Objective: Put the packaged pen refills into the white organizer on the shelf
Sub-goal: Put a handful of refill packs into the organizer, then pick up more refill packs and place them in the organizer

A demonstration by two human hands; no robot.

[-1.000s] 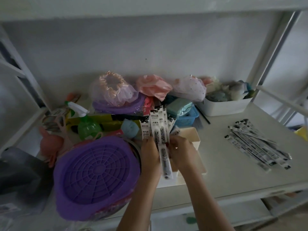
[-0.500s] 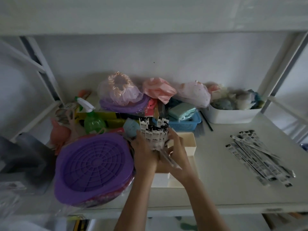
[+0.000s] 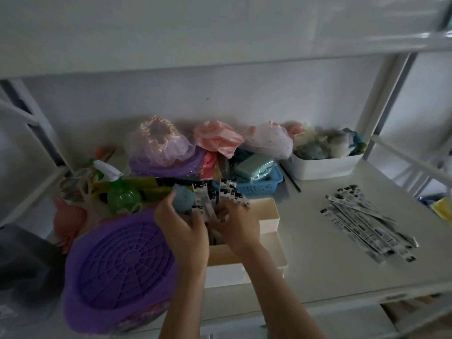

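A bundle of packaged pen refills point(image 3: 215, 199), white with black print, stands upright in the back of the white organizer point(image 3: 269, 216) at the middle of the shelf. My left hand point(image 3: 182, 227) grips the bundle from the left and my right hand point(image 3: 238, 222) grips it from the right. The lower ends of the refills are hidden behind my fingers. A loose pile of more packaged refills point(image 3: 367, 221) lies flat on the shelf to the right, apart from both hands.
A large purple round basket point(image 3: 117, 267) sits just left of the organizer, touching my left forearm. Behind are a green spray bottle point(image 3: 122, 192), a blue basket point(image 3: 259, 184), a white bin point(image 3: 322, 165) and bagged hair items. An upper shelf board point(image 3: 220, 33) hangs overhead.
Both hands have lowered the bundle of refills from above the organizer down into its back part. The one refill that hung below the bundle is no longer seen.
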